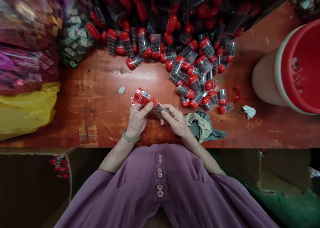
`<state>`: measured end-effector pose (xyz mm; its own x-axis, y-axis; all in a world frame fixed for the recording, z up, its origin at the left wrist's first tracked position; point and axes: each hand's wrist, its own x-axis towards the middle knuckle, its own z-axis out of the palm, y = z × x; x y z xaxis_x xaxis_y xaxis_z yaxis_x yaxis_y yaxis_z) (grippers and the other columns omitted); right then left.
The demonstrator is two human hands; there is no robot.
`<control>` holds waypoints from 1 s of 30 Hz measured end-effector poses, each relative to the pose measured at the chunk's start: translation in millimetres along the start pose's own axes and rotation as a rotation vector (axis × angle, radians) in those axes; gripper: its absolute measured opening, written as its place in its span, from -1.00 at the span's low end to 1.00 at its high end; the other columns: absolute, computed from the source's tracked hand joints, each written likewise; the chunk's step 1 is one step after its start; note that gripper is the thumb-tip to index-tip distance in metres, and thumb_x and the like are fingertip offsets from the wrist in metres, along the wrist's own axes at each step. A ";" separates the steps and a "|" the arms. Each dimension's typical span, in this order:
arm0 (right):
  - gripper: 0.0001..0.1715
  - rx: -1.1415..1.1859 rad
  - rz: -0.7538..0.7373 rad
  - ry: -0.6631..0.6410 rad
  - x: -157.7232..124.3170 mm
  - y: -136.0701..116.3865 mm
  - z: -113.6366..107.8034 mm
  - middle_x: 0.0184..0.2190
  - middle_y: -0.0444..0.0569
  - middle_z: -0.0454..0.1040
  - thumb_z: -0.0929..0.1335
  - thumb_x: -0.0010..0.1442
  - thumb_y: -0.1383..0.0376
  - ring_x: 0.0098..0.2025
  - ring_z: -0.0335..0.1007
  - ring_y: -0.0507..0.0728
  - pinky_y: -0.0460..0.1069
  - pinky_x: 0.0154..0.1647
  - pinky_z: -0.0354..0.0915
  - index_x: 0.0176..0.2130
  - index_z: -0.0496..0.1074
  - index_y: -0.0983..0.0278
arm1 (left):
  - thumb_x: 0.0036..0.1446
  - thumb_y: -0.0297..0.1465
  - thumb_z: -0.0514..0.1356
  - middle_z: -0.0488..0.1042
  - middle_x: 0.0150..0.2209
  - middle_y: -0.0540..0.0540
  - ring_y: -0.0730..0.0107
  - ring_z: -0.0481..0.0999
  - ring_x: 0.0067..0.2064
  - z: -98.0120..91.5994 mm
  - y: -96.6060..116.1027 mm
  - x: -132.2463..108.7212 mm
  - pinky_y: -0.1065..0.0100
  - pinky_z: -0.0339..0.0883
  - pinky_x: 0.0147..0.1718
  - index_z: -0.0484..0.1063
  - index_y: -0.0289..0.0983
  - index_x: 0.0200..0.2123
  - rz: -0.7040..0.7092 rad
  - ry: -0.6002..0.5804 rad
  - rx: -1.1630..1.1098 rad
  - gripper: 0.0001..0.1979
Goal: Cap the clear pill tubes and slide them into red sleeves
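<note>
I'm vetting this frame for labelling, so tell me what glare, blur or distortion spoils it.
Head view: glare streaks the red table; the vials pile goes dark and soft at the top; wide-lens bending curves the red bucket; both hands and the red packet stay sharp.

Surface: red-brown wood, scuffed and shiny in spots.
Far side: a big heap of small clear tubes with red caps — it spills toward the middle.
Left side: a yellow bag and pink packets piled up.
Right side: a red and cream bucket lying tipped.
Near edge: a crumpled green cloth — and a white paper scrap close by.
Middle: one tiny white scrap.
</note>
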<state>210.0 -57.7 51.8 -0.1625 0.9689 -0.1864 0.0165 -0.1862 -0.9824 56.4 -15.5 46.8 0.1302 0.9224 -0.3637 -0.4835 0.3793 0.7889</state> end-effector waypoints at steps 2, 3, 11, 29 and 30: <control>-0.67 -0.099 -0.056 0.033 -0.2 0.3 2.2 -0.41 -0.17 0.41 0.27 0.38 0.13 -0.46 0.34 -0.03 -0.07 -0.34 0.32 0.03 0.39 0.25 | -0.03 -0.21 0.43 0.60 -0.42 0.00 0.49 0.51 -0.40 -0.6 1.7 -0.6 0.41 0.42 -0.29 0.60 -0.24 -0.42 0.041 -0.013 0.089 -0.78; -0.68 -0.149 -0.093 0.055 0.0 0.4 3.4 -0.41 -0.16 0.41 0.27 0.37 0.14 -0.46 0.34 -0.03 -0.07 -0.34 0.32 0.03 0.39 0.24 | -0.03 -0.21 0.43 0.60 -0.42 0.00 0.47 0.51 -0.39 -0.9 3.9 -0.9 0.41 0.42 -0.28 0.60 -0.24 -0.41 0.065 -0.026 0.154 -0.78; -0.62 0.080 -0.077 0.022 7.6 -2.3 10.3 -0.28 -0.11 0.50 0.35 0.29 0.11 -0.39 0.47 -0.03 -0.07 -0.27 0.42 0.03 0.37 0.23 | -0.07 -0.14 0.44 0.63 -0.35 -0.08 0.35 0.58 -0.32 -7.3 20.1 3.4 0.33 0.46 -0.21 0.61 -0.26 -0.34 0.145 -0.130 0.314 -0.68; -0.47 0.462 0.060 -0.065 30.2 -4.1 24.2 -0.34 -0.18 0.54 0.54 0.01 0.08 -0.35 0.56 0.01 -0.07 -0.24 0.49 -0.11 0.35 0.21 | -0.06 -0.06 0.42 0.46 -0.59 -0.01 0.56 0.32 -0.68 11.5 35.6 4.9 0.46 0.19 -0.72 0.57 -0.30 -0.40 -0.068 -0.123 0.202 -0.60; -0.46 0.462 0.066 -0.065 30.8 -4.7 23.7 -0.35 -0.17 0.55 0.54 0.02 0.07 -0.35 0.57 0.01 -0.07 -0.25 0.49 -0.11 0.35 0.21 | -0.06 -0.04 0.42 0.45 -0.61 -0.01 0.56 0.30 -0.69 11.9 35.9 6.2 0.46 0.19 -0.73 0.56 -0.30 -0.40 -0.099 -0.123 0.166 -0.59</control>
<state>181.5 -30.9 51.0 -0.2372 0.9432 -0.2325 -0.4100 -0.3142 -0.8562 50.1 4.7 78.8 0.2790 0.8783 -0.3882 -0.3152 0.4656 0.8270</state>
